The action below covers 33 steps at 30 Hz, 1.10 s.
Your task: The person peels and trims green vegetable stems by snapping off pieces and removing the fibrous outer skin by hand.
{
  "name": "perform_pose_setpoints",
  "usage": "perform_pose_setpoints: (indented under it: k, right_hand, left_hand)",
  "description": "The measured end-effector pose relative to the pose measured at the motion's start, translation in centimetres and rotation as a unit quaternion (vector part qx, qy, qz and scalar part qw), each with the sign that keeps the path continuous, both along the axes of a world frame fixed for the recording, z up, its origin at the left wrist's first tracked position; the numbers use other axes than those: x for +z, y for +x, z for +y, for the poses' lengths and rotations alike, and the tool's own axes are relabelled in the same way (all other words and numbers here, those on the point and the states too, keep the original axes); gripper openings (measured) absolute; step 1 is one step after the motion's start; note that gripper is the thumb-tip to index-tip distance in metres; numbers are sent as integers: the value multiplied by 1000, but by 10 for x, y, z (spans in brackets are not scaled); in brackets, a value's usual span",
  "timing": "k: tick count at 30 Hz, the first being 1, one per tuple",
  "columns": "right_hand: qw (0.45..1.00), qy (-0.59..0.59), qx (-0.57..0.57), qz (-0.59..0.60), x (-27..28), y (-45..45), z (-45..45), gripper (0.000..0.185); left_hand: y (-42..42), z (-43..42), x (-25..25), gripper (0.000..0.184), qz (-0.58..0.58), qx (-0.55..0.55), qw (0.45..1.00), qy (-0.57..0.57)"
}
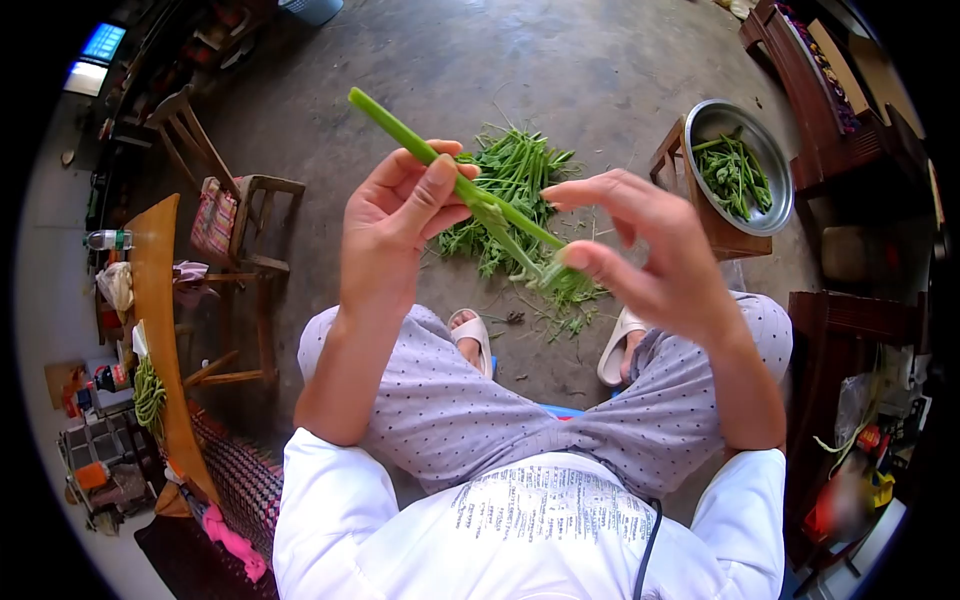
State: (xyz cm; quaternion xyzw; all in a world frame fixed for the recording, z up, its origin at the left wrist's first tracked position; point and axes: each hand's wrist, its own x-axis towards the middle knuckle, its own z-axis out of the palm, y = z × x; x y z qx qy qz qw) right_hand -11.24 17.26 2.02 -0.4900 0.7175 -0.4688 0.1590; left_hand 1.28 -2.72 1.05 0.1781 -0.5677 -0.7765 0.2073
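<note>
Pinched between the thumb and fingers of my left hand (405,205) is a long green leafy stalk (392,124), its bare end pointing up and left. Its lower end runs down right toward my right hand (645,245), where leaves and a thin side shoot hang. My right hand has its thumb and forefinger apart beside that lower end; whether the thumb touches it I cannot make out. Beneath both hands, a heap of green stalks and leaves (520,165) lies on the floor between my feet.
At the right, a metal basin (705,118) with more green stems (735,180) stands on a wooden stool (725,235). A wooden chair (235,190) and a table edge (160,300) are at the left. Loose leaf scraps lie near my sandals (478,340).
</note>
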Motion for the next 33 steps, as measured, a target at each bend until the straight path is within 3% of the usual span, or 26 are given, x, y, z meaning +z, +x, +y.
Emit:
perform_pose_setpoints:
  k: [3, 10, 13, 14, 15, 16, 18, 19, 22, 26, 33]
  right_hand:
    - [995, -81, -7, 57, -4, 15, -13, 39]
    - [991, -105, -21, 79, -20, 19, -26, 25]
    - [989, -99, -36, 99, -17, 17, -25, 19]
    - [991, -83, -43, 96, -15, 15, -24, 17]
    - [991, -84, -44, 97, -16, 13, -23, 17]
    - [988, -80, -55, 122, -18, 10, -23, 16]
    - [984, -77, -65, 146, -18, 8, -21, 15]
    - [981, -66, -64, 172, -16, 7, -19, 15]
    - [973, -53, -61, 215, -11, 7, -18, 16]
    - [967, -43, -67, 240, -6, 8, -16, 16]
    - [963, -125, -152, 186, -15, 24, -24, 16]
  left_hand:
    - [-2, 6, 0, 26, -11, -22, 1000, -3]
    - [-3, 17, -2, 26, 5, -43, 999, -31]
    - [0, 15, 1, 24, 7, -19, 995, -100]
    - [7, 13, 7, 24, -67, 15, 960, -272]
    - [11, 13, 11, 24, -138, 49, 889, -433]
    - [10, 12, 11, 24, -137, 49, 889, -434]
    - [7, 13, 9, 26, 53, 136, 703, -696]
    - [3, 19, 17, 27, 67, 115, 666, -734]
    - [-3, 16, 13, 28, 46, 55, 623, -779]
    - [-6, 11, -4, 30, 75, 35, 668, -740]
    - [-11, 21, -7, 25, 88, 125, 710, -688]
